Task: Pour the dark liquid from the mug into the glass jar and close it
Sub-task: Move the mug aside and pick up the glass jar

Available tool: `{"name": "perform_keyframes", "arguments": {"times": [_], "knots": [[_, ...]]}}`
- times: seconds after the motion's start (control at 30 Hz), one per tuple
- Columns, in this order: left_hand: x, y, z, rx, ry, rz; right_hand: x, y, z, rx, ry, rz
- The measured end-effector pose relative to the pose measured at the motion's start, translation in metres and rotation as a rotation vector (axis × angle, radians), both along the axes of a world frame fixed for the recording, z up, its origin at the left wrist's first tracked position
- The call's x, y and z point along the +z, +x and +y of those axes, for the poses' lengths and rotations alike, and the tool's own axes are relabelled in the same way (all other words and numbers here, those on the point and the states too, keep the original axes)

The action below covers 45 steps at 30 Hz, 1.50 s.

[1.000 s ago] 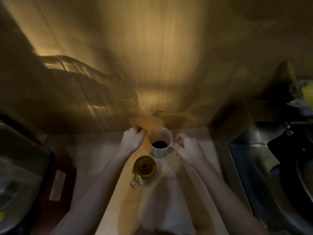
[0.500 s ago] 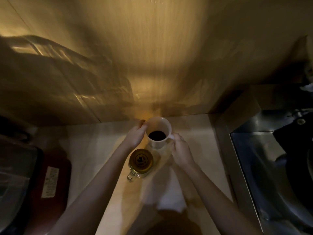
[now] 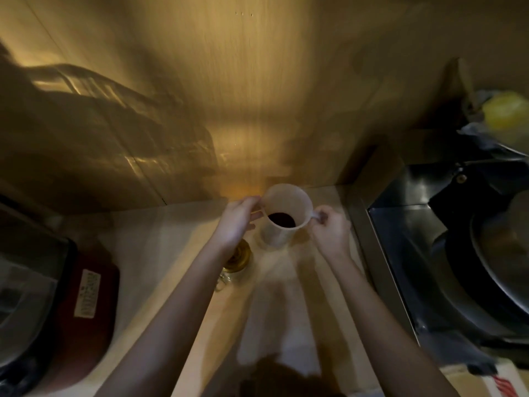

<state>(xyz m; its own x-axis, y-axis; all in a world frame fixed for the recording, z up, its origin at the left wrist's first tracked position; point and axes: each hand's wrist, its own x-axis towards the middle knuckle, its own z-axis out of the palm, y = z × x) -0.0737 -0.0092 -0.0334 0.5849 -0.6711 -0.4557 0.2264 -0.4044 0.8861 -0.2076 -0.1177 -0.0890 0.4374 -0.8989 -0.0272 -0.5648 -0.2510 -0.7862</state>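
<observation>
A white mug [image 3: 282, 222] holding dark liquid [image 3: 282, 219] is lifted off the counter and tilted toward me. My right hand [image 3: 329, 229] grips its handle on the right side. My left hand [image 3: 237, 222] rests its fingers against the mug's left wall. Below my left wrist stands the glass jar [image 3: 239, 260], with an amber top and a wire clasp at its near side; my forearm hides part of it.
A pale counter [image 3: 160, 242] runs to a wooden back wall. A dark red appliance [image 3: 86, 310] with a white label sits at the left. A steel sink [image 3: 415, 253] with dark cookware lies at the right. A yellow item [image 3: 506, 113] sits far right.
The mug has risen off the counter and tilted toward me. My right hand closed on its handle, and my left forearm now covers part of the jar.
</observation>
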Motion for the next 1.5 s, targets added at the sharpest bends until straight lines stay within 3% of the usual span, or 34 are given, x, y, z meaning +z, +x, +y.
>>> {"name": "perform_keyframes", "arguments": {"times": [0.2, 0.47, 0.67, 1.0, 1.1, 1.23, 1.33, 1.4, 1.5], "knots": [[0.0, -0.049, 0.035, 0.025, -0.084, 0.094, 0.013, -0.046, 0.025, -0.076, -0.013, -0.107], [-0.035, -0.088, 0.059, 0.021, -0.057, 0.188, -0.029, -0.091, 0.057, -0.111, 0.015, -0.071], [-0.065, -0.104, 0.073, 0.054, -0.04, 0.368, -0.054, -0.111, 0.079, -0.138, 0.112, -0.07], [-0.073, -0.1, 0.078, 0.052, 0.015, 0.342, -0.061, -0.115, 0.077, -0.05, 0.265, -0.057], [-0.064, -0.09, 0.086, -0.04, 0.033, 0.113, -0.057, -0.114, 0.068, -0.056, 0.285, -0.048], [-0.05, -0.068, 0.099, -0.132, 0.064, -0.471, -0.034, -0.098, 0.061, -0.023, 0.057, 0.019], [-0.046, -0.054, 0.108, -0.085, 0.051, -0.802, -0.012, -0.073, 0.062, 0.138, -0.141, 0.109], [-0.05, -0.046, 0.114, -0.018, 0.053, -0.941, -0.002, -0.052, 0.066, 0.275, -0.203, 0.148], [-0.069, -0.032, 0.117, -0.019, 0.118, -0.956, 0.005, -0.018, 0.075, 0.452, -0.194, 0.15]]}}
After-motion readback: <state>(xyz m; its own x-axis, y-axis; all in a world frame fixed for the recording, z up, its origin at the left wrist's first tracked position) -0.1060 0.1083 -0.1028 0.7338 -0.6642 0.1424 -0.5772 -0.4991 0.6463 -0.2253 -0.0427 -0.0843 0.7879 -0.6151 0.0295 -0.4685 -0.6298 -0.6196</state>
